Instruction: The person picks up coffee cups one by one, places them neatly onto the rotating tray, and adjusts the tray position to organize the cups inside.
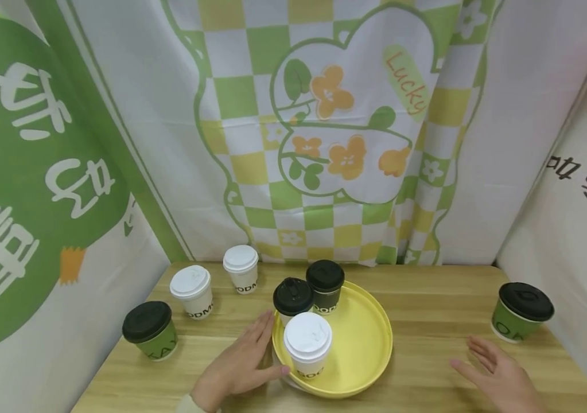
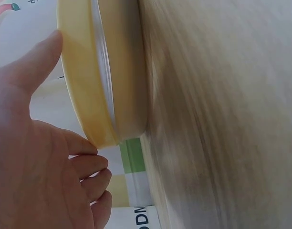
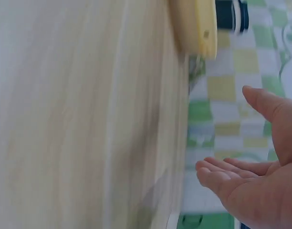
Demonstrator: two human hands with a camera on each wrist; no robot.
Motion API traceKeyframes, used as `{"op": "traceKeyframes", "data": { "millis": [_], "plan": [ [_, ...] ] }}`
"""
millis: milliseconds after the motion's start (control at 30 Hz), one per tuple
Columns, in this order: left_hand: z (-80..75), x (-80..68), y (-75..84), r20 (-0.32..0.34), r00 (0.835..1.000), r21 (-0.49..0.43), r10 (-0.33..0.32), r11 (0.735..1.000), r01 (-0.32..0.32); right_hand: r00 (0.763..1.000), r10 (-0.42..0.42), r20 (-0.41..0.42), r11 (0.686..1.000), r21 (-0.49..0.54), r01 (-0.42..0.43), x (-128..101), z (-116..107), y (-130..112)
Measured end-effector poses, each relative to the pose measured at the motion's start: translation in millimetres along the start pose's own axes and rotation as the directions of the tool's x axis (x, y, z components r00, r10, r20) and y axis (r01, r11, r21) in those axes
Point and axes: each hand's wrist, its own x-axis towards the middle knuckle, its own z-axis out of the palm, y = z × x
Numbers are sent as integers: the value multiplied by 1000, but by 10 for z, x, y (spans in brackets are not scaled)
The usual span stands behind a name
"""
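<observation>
A round yellow tray (image 1: 357,335) stands on the table with three lidded paper cups near its left side. In front is a white-lidded cup (image 1: 307,347); behind it are a black-lidded white cup (image 1: 293,298) and a black cup (image 1: 326,287). My left hand (image 1: 238,361) touches the tray's left rim, thumb and fingers spread apart along it. The left wrist view shows the thumb and a fingertip at the yellow rim (image 2: 79,86). My right hand (image 1: 502,373) hovers right of the tray, holding nothing, near a green cup with a black lid (image 1: 523,310). Its fingers (image 3: 222,174) and thumb stand apart.
On the table's left are a green black-lidded cup (image 1: 151,332) and two white cups, one nearer (image 1: 192,292) and one farther back (image 1: 241,269). Patterned curtains (image 1: 324,229) enclose the back and both sides of the wooden table (image 1: 427,298).
</observation>
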Motion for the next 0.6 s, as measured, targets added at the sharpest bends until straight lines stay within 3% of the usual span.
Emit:
{"op": "traceKeyframes", "data": {
  "millis": [167, 367, 600],
  "plan": [
    [-65, 8, -4, -3, 1000, -3, 13, 1000, -13, 998, 62, -3, 995, -81, -62, 42, -294, 321],
    [-136, -6, 4, 11, 999, -1, 31, 1000, -31, 996, 79, -28, 985, -154, -83, 92, -519, 510],
    [-151, -78, 16, -10, 1000, 11, 8, 1000, -8, 993, 84, -81, 983, -158, -96, 166, -703, 725]
  ]
}}
